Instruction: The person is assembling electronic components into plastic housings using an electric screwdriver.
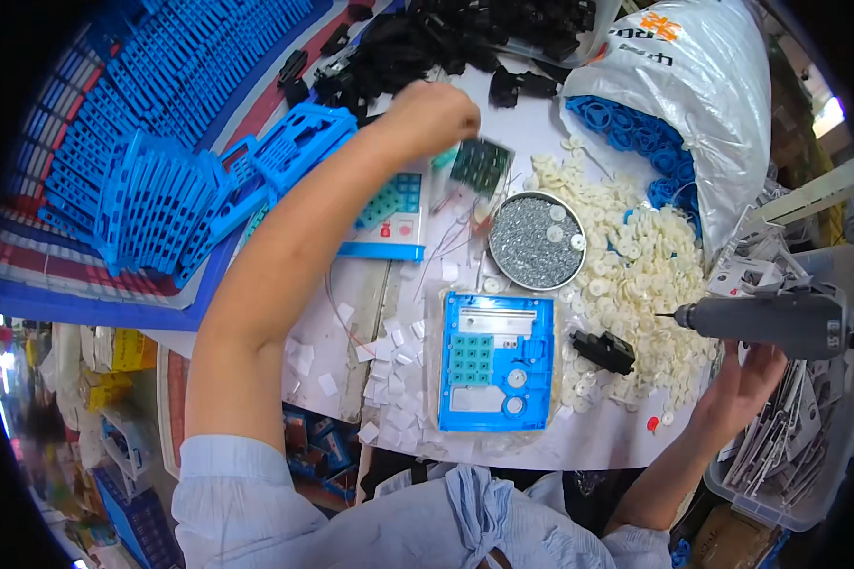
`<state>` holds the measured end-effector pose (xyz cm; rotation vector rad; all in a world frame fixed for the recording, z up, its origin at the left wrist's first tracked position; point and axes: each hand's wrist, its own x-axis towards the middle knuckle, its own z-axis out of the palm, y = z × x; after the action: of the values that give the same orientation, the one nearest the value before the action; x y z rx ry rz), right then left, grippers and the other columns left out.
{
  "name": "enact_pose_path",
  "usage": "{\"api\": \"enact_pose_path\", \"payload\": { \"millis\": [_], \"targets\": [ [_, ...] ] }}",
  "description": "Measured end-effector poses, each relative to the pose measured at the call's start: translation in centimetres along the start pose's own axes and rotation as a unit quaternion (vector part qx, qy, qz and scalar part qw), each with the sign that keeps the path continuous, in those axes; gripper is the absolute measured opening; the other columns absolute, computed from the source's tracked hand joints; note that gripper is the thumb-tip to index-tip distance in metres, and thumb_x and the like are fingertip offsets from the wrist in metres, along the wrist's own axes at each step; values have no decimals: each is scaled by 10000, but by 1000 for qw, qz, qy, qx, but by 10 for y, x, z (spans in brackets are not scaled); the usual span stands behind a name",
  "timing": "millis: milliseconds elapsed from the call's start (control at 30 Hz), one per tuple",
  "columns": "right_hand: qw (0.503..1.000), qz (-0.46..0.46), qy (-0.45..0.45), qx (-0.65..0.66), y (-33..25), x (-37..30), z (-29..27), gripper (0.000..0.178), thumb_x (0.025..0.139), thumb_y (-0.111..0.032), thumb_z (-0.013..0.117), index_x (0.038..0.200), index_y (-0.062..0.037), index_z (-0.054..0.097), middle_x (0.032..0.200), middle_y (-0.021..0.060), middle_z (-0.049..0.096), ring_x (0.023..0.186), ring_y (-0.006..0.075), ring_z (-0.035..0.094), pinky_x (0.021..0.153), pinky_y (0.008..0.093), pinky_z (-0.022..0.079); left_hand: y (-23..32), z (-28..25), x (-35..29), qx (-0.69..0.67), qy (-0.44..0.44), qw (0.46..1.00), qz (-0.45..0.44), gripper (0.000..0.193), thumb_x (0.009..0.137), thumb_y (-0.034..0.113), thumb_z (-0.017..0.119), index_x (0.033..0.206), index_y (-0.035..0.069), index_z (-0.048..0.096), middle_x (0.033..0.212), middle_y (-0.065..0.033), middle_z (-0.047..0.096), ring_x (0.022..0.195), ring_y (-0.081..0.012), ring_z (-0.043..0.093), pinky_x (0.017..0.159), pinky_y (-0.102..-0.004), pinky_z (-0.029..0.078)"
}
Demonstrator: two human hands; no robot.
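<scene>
My left hand [432, 119] reaches to the far side of the table, beside a heap of black plastic parts [399, 57]. Its fingers are curled, and whatever they grip is hidden. A green circuit board [482, 167] lies just nearer. At the right, my right hand [745, 379] is closed around a dark grey electric screwdriver [769, 322], its bit pointing left. Directly before me is a blue plastic casing [538, 332] with a teal button pad [472, 358] and white discs set in it. One black block-shaped part [604, 352] rests to its right.
A round tin of small screws [538, 242] stands beyond the casing, beside heaped cream discs [626, 275]. A silver sack [702, 85] spills blue rings. Blue frames [161, 199] are stacked at the left. White squares [399, 360] lie scattered. A clear bin [788, 446] holds metal rods.
</scene>
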<state>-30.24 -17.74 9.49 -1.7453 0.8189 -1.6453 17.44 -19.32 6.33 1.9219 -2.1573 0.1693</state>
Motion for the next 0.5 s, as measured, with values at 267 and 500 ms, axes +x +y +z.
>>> {"api": "enact_pose_path", "payload": {
  "millis": [267, 500],
  "targets": [
    [990, -61, -112, 61, -64, -52, 32, 146, 849, -126, 701, 905, 5, 672, 690, 95, 625, 633, 238, 545, 641, 395, 461, 31, -95, -45, -59, 465, 882, -53, 102, 921, 75, 730, 988, 14, 777, 929, -61, 758, 858, -171, 690, 800, -300, 535],
    [671, 467, -373, 439, -49, -54, 130, 449, 961, -113, 637, 1380, 25, 550, 1227, 134, 690, 1037, 239, 695, 888, 341, 557, 102, -96, -118, -158, 428, 879, -141, 119, 920, -22, 705, 1032, -20, 744, 960, -98, 750, 877, -176, 712, 834, -303, 560]
  ]
}}
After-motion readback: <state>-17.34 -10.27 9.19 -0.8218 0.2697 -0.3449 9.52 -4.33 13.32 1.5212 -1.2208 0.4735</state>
